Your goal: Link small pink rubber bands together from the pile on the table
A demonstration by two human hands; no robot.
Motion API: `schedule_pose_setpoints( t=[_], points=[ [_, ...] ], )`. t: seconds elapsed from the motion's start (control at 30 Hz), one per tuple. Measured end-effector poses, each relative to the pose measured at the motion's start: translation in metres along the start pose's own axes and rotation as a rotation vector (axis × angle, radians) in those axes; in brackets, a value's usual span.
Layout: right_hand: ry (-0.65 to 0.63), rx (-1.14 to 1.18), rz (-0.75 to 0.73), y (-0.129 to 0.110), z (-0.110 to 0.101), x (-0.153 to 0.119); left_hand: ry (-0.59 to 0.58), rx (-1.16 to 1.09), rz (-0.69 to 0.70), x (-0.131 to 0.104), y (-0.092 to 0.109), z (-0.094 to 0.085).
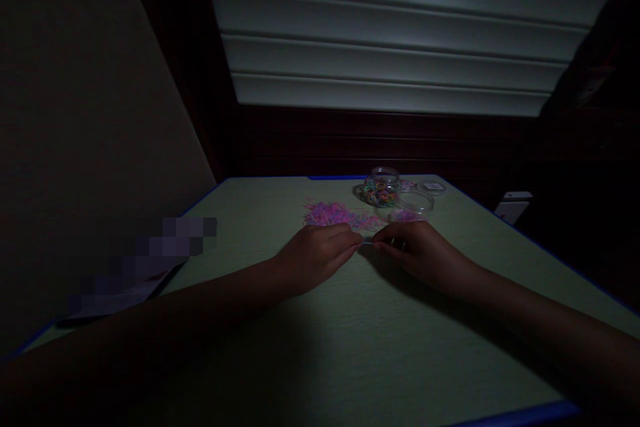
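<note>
In the dim head view, my left hand (320, 253) is closed in a pinch at the middle of the table. My right hand (425, 253) pinches opposite it, a short gap away. A thin pale rubber band (367, 241) spans that gap, held at both ends; its fine detail is lost in the dark. Just beyond my left hand lies a loose pile of small pink and purple rubber bands (330, 213). Behind my right hand stands an open clear round tub (415, 202) with some pink bands in it.
A clear jar (383, 188) of multicoloured bands stands at the back, with a clear lid (431, 187) to its right. At the left edge of the pale green table (320, 360) lies a flat, partly pixelated item (120, 293). A wall and slatted panel rise behind.
</note>
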State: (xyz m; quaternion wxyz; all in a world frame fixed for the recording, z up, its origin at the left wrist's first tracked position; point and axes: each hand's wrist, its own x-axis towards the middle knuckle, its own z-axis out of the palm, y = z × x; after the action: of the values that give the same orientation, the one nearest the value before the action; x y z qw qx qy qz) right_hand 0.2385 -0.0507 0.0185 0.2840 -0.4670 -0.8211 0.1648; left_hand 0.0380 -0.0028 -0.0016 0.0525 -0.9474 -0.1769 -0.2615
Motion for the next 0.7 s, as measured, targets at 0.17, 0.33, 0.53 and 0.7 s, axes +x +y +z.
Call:
schedule_pose_setpoints(
  t=[0.17, 0.33, 0.53, 0.7],
  points=[
    [0.020, -0.036, -0.018, -0.0008, -0.0008, -0.0010, 0.044, -0.009, -0.007, 0.0013, 0.0018, 0.0001],
    [0.034, -0.058, -0.044, 0.0004, -0.0004, -0.0013, 0.075, -0.007, -0.025, 0.0006, 0.0013, 0.0014],
    [0.035, -0.103, -0.068, -0.0003, -0.0014, -0.0020, 0.029, -0.027, -0.007, 0.0016, 0.0017, -0.0004],
    [0.027, -0.105, -0.088, -0.0012, -0.0011, -0.0018, 0.013, -0.033, -0.007, 0.0023, 0.0024, -0.0010]
  ],
)
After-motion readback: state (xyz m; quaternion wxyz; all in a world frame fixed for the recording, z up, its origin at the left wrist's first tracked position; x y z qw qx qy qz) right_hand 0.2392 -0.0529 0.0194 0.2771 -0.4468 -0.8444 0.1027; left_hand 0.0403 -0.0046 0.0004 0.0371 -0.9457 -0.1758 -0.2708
